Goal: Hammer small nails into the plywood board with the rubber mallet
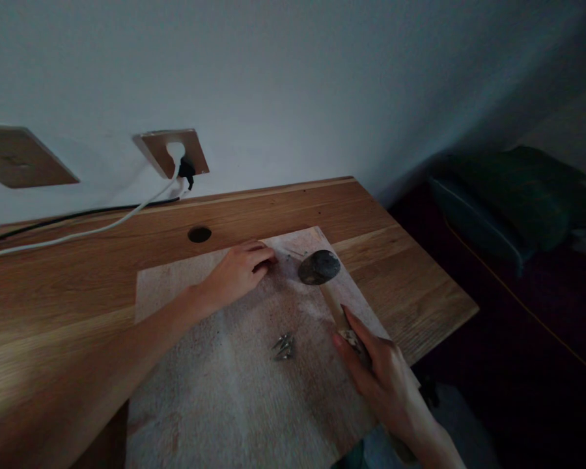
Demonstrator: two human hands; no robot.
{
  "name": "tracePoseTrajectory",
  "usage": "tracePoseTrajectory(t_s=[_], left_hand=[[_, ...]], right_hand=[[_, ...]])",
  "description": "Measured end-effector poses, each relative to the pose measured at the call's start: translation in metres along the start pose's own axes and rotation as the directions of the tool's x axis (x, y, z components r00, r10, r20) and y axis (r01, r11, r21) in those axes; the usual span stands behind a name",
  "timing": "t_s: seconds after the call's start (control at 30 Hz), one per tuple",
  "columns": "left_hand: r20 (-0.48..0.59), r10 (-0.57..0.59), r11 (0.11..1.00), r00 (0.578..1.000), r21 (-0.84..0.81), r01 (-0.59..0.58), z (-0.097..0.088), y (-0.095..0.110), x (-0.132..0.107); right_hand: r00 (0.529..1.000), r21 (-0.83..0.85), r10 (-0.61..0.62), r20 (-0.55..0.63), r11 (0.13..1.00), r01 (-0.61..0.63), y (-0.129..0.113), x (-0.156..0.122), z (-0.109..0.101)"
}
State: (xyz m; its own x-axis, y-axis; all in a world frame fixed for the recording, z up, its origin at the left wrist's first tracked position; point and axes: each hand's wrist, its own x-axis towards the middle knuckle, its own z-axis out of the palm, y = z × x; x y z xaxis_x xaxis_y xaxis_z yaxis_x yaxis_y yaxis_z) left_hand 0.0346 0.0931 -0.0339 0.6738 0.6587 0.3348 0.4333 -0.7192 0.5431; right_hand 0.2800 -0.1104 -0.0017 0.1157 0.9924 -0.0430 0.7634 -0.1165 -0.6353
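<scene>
My right hand grips the pale wooden handle of a mallet, its dark, rounded head held over the upper right part of a wooden board. On that board rests my left hand, fingers curled together near the far edge. Its fingertips face away, so whatever they may pinch is hidden. Just right of them, a thin nail-like piece shows beside the mallet head. Nearer to me lies a small pile of silvery nails; they could also be screws.
Under the board is a wooden desk with a round cable hole. White and black cables run along its back from a wall socket. Beyond the desk's right edge, a dark green cushion-like item sits lower down.
</scene>
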Motion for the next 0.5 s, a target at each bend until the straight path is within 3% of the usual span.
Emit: tracePoseTrajectory(t_s=[0.27, 0.5], left_hand=[[-0.052, -0.092, 0.994, 0.994, -0.064, 0.088, 0.003, 0.0, -0.001], [-0.035, -0.13, 0.978, 0.991, -0.166, 0.122, 0.003, -0.001, 0.0]], right_hand=[[0.995, 0.007, 0.083, 0.051, 0.996, -0.084, 0.006, -0.001, -0.002], [1.0, 0.05, -0.005, 0.03, 0.999, 0.004, -0.015, 0.008, -0.002]])
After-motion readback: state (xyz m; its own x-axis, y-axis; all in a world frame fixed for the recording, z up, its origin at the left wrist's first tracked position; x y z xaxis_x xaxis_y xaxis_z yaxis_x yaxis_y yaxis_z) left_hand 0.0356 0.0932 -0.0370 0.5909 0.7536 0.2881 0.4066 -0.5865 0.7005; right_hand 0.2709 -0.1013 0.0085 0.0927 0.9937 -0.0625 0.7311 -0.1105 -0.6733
